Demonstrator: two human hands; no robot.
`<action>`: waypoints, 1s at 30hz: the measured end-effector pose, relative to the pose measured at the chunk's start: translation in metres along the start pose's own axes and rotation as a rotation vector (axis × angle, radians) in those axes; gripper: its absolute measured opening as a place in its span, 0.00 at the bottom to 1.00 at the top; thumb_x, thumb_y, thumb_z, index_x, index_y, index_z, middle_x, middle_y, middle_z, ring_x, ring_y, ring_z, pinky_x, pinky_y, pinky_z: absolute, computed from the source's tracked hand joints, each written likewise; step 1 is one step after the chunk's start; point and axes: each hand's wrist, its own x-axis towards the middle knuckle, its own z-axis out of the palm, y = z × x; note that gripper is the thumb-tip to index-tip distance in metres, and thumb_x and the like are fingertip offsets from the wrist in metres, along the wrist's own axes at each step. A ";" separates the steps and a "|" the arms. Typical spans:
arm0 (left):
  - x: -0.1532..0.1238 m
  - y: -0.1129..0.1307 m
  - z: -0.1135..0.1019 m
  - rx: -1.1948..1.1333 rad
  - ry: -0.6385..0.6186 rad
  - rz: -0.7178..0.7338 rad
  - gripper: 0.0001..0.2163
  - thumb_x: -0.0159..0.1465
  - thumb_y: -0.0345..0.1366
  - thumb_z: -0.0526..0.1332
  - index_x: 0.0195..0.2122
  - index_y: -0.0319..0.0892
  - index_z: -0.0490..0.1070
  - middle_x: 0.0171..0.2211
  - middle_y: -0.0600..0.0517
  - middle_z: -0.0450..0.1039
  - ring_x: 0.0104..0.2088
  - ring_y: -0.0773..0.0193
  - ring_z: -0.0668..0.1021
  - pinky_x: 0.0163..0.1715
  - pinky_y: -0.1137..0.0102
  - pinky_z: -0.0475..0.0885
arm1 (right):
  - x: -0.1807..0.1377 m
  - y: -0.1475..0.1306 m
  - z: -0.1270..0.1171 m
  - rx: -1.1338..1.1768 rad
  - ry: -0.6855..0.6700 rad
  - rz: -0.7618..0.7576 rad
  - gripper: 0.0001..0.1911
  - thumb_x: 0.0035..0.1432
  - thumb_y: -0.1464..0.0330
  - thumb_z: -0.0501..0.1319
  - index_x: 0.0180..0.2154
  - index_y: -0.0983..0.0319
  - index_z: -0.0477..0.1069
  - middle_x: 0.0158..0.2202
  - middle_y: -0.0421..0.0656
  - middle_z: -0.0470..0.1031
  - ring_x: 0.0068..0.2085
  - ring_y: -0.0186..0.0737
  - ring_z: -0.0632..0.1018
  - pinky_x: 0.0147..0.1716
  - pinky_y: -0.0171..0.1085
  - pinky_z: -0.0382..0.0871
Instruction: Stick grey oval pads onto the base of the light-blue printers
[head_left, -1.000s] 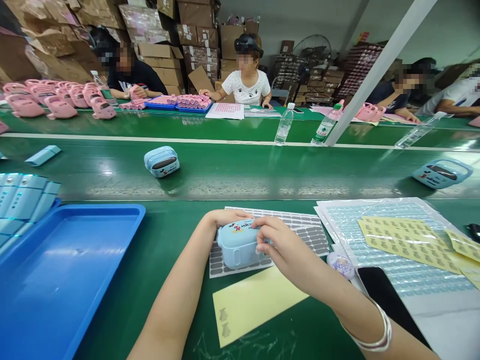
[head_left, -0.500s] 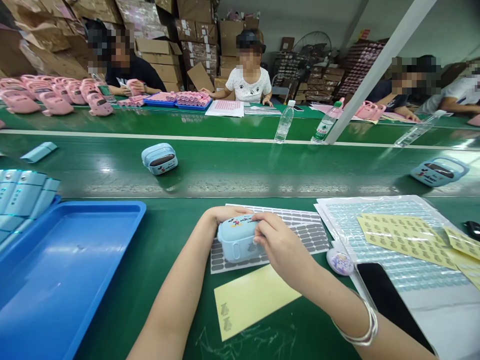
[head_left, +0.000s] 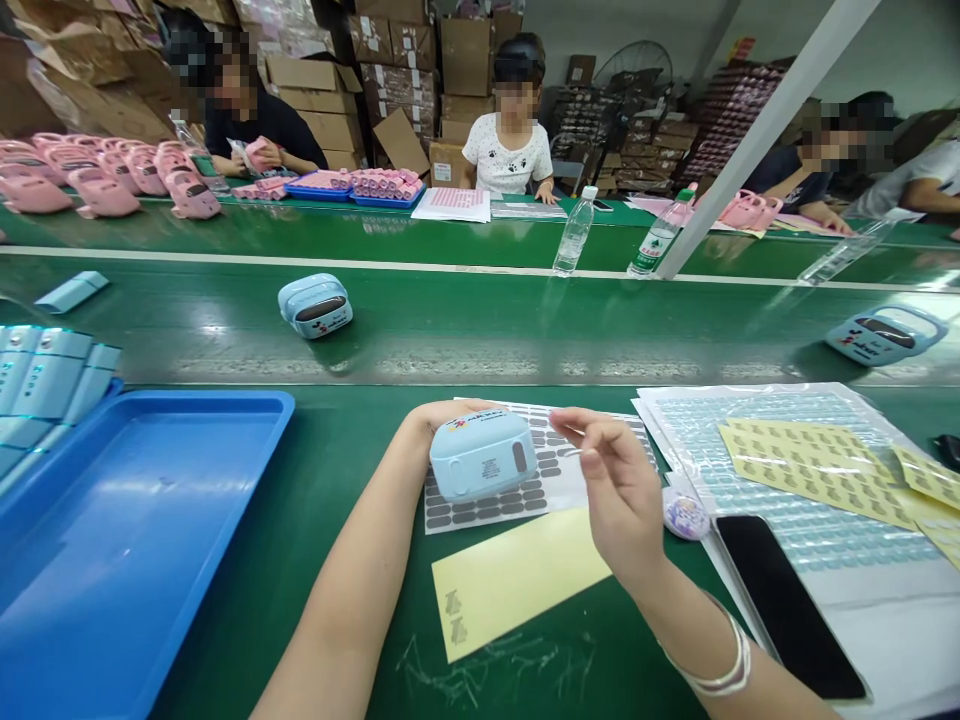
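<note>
While the left hand (head_left: 444, 411), fingers mostly hidden, grips a rounded light-blue plastic case (head_left: 480, 460), the right hand (head_left: 621, 495) hovers alongside, fingers half spread, apparently empty.

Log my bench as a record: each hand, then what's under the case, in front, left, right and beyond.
Left hand: holding the blue case at its far side
Right hand: raised beside the case, apart from it
Under case: grey sticker sheet
Front: yellow sheet
Left: blue tray
Right: phone
Beyond: two more cases
</note>
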 end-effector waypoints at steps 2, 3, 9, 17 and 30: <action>-0.002 -0.002 -0.001 -0.019 -0.012 0.007 0.17 0.44 0.35 0.71 0.36 0.38 0.75 0.36 0.47 0.74 0.33 0.57 0.75 0.31 0.69 0.69 | -0.008 0.005 -0.001 0.021 0.027 0.055 0.07 0.66 0.68 0.52 0.33 0.58 0.63 0.43 0.42 0.71 0.45 0.38 0.73 0.47 0.40 0.67; -0.002 -0.003 -0.001 -0.028 -0.016 0.015 0.17 0.44 0.36 0.71 0.35 0.38 0.75 0.36 0.47 0.74 0.33 0.57 0.74 0.32 0.69 0.69 | -0.014 0.007 -0.001 0.019 -0.012 0.079 0.07 0.66 0.67 0.52 0.33 0.58 0.64 0.41 0.42 0.71 0.43 0.37 0.73 0.45 0.38 0.68; -0.002 -0.004 -0.003 -0.065 -0.036 0.011 0.19 0.45 0.34 0.70 0.39 0.39 0.74 0.38 0.48 0.72 0.35 0.58 0.74 0.32 0.68 0.69 | -0.050 0.017 0.001 0.028 -0.221 0.187 0.08 0.67 0.66 0.50 0.34 0.57 0.63 0.39 0.40 0.71 0.41 0.36 0.73 0.40 0.36 0.67; 0.002 -0.002 -0.004 -0.035 -0.042 -0.011 0.17 0.46 0.35 0.72 0.38 0.39 0.74 0.39 0.48 0.73 0.35 0.59 0.74 0.33 0.70 0.70 | -0.044 0.004 0.008 0.075 -0.392 0.263 0.08 0.67 0.67 0.48 0.34 0.58 0.61 0.41 0.41 0.72 0.37 0.36 0.74 0.34 0.37 0.69; -0.002 0.008 0.008 -0.090 0.074 -0.022 0.16 0.43 0.30 0.72 0.35 0.35 0.76 0.34 0.47 0.75 0.33 0.57 0.74 0.32 0.69 0.68 | -0.088 0.040 0.059 -0.470 -0.625 0.300 0.10 0.54 0.82 0.52 0.29 0.63 0.64 0.48 0.53 0.65 0.47 0.49 0.73 0.42 0.47 0.71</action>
